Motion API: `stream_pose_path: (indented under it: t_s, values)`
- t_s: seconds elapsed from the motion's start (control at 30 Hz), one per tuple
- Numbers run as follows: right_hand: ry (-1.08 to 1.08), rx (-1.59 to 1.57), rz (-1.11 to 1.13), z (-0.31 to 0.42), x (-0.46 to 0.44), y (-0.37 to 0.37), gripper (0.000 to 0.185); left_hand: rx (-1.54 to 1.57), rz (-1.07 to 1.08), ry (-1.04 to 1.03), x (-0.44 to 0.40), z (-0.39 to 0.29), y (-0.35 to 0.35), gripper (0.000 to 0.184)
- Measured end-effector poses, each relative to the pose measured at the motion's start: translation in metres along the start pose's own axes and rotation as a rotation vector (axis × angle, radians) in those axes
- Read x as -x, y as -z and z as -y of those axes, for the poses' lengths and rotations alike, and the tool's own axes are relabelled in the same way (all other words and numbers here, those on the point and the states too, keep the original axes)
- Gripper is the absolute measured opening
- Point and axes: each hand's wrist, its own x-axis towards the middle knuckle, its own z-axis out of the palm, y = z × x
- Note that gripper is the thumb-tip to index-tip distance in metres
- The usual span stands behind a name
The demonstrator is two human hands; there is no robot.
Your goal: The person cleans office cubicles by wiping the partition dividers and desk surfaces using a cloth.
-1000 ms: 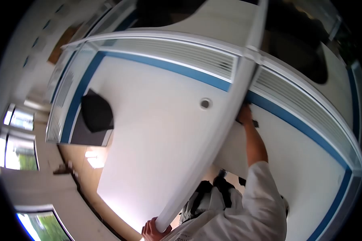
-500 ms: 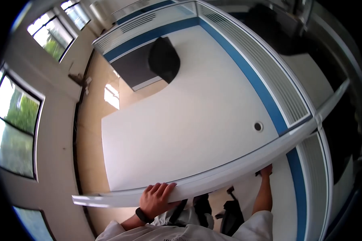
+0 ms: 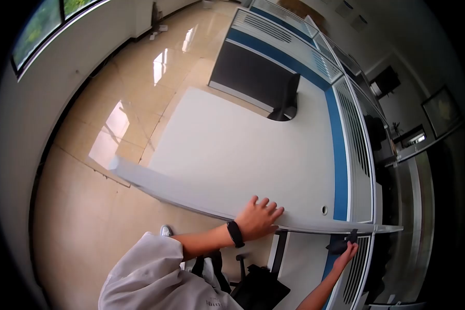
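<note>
My left hand (image 3: 259, 217) wears a black wristband and rests on the white top rail (image 3: 186, 201) of a desk partition. Its fingers are spread and reach over the far side, towards the white desk (image 3: 232, 150). My right hand (image 3: 350, 252) is closed on a small dark cloth (image 3: 341, 245), at the near side of the same partition close to its right end. Part of that cloth lies against the blue-striped side panel, just below the rail.
Below my arms stands a black chair (image 3: 261, 289). Beyond the desk are another black chair (image 3: 290, 101) and a dark grey panel (image 3: 248, 72). A partition with blue stripe (image 3: 341, 155) runs along the right. Tiled floor (image 3: 77, 206) and a wall with a window lie left.
The view has turned and shifted. My left hand has slid right along the rail, its fingers now more spread. My right hand has come up nearer the rail, and the dark cloth shows more plainly.
</note>
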Motion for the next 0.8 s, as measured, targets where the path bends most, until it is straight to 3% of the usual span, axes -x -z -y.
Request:
stream_pose_path:
  t_s: [0.07, 0.1, 0.17, 0.2, 0.37, 0.43, 0.5, 0.53, 0.7, 0.8]
  values:
    - [0.228, 0.166, 0.126, 0.054, 0.029, -0.066, 0.014, -0.056, -0.059, 0.126, 0.033, 0.035, 0.019, 0.052]
    - [0.244, 0.153, 0.208, 0.068, 0.047, -0.104, 0.015, -0.067, -0.068, 0.162, 0.054, 0.05, 0.032, 0.052]
    - [0.432, 0.479, 0.305, 0.07, 0.073, -0.17, 0.017, -0.099, -0.149, 0.302, 0.093, 0.078, 0.056, 0.05]
    - [0.668, 0.55, 0.274, 0.079, 0.09, -0.206, 0.019, -0.112, -0.145, 0.366, 0.112, 0.089, 0.069, 0.049]
    - [0.707, 0.648, 0.529, 0.146, 0.178, -0.313, 0.015, -0.187, -0.432, 0.503, 0.195, 0.132, 0.112, 0.049]
    - [0.927, 0.605, 0.556, 0.169, 0.218, -0.35, 0.02, -0.138, -0.468, 0.529, 0.213, 0.147, 0.112, 0.051]
    - [0.643, 0.653, 0.742, 0.188, 0.253, -0.379, 0.024, -0.071, -0.5, 0.497, 0.222, 0.156, 0.112, 0.052]
    - [0.625, 0.614, 0.827, 0.199, 0.271, -0.396, 0.024, 0.006, -0.517, 0.426, 0.228, 0.161, 0.113, 0.054]
    - [0.857, 0.454, 1.101, 0.254, 0.358, -0.471, 0.025, 0.228, -0.546, 0.27, 0.228, 0.18, 0.117, 0.068]
    - [0.766, 0.388, 1.204, 0.259, 0.384, -0.503, 0.029, 0.419, -0.525, 0.169, 0.228, 0.211, 0.131, 0.077]
